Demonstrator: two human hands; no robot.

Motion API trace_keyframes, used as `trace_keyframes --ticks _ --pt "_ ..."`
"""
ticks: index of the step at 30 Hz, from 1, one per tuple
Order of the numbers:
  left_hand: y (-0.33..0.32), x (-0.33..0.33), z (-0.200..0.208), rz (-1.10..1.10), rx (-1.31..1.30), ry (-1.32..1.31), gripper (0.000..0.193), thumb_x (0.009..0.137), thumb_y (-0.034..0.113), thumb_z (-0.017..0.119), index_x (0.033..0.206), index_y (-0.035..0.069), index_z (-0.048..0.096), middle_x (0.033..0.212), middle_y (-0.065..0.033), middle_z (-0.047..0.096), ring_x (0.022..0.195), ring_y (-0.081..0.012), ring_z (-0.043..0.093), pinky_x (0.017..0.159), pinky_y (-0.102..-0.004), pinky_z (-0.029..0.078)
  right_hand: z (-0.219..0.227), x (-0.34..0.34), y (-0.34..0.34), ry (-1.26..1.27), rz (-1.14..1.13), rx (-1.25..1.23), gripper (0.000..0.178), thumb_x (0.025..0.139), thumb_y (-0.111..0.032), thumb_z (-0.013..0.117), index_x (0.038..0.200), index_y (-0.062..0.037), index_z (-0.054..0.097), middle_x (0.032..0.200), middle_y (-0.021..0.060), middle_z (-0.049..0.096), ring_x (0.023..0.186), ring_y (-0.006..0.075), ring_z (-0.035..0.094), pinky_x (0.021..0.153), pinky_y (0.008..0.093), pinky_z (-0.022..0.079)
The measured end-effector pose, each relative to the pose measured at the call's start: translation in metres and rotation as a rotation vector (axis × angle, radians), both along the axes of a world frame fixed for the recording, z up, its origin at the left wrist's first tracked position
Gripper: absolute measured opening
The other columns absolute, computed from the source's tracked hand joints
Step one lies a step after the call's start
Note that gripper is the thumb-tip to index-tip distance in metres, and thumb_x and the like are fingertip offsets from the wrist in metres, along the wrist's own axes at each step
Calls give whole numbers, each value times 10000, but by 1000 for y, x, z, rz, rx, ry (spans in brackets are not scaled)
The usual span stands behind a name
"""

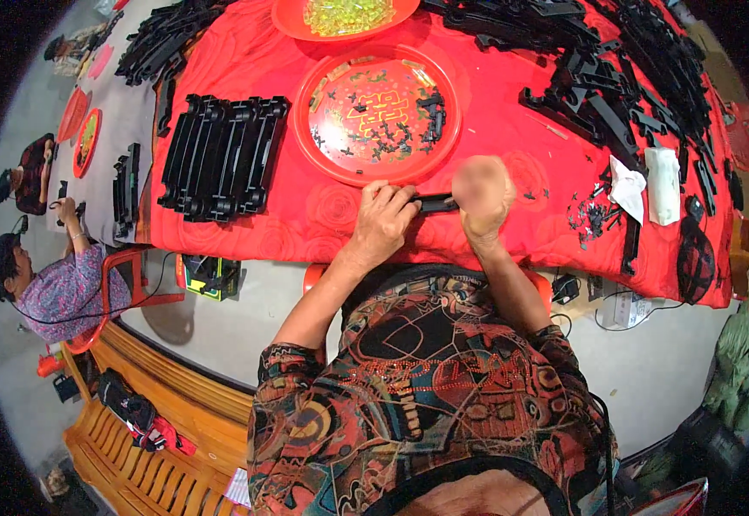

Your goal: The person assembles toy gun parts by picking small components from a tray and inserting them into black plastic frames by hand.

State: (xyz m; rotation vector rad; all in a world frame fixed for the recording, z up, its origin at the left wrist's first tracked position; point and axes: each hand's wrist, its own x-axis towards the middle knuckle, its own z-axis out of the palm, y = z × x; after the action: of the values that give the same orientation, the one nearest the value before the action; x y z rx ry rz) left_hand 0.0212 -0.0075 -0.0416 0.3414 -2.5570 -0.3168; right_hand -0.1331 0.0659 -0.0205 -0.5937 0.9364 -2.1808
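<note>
My left hand (383,222) is closed on the left end of a black plastic strip-shaped part (435,204) at the table's near edge. At that part's other end, my right hand (485,199) is curled into a rounded fist; its fingers are blurred, and what they hold is hidden. Just beyond my hands sits a round red-rimmed tray (304,142) with small black pieces (385,138) scattered in it. Left of the tray, several long black plastic bars (224,157) lie side by side.
A red bowl (284,24) of yellow-green pieces stands at the back. Black parts are heaped (594,86) at the far right, near a white roll (663,185), crumpled tissue (626,183) and tiny black bits (595,215). Another person (65,275) sits at the left, beside a wooden bench (151,421).
</note>
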Motion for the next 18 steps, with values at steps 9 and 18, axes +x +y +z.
trace_keyframes --ticks 9,18 --pt "4 1 11 25 51 62 240 692 73 599 920 2 579 1047 -137 537 965 -290 517 868 -434 394 -4 -1 6 -14 -15 -4 166 824 -16 356 840 48 508 530 -35 321 412 43 251 387 220 248" --pt "2 -6 10 -40 -54 -43 238 682 89 609 917 49 604 1006 -113 532 928 -265 503 800 -403 398 0 -10 16 -38 -61 17 160 835 -29 370 840 40 514 535 -34 323 418 45 253 391 217 250"
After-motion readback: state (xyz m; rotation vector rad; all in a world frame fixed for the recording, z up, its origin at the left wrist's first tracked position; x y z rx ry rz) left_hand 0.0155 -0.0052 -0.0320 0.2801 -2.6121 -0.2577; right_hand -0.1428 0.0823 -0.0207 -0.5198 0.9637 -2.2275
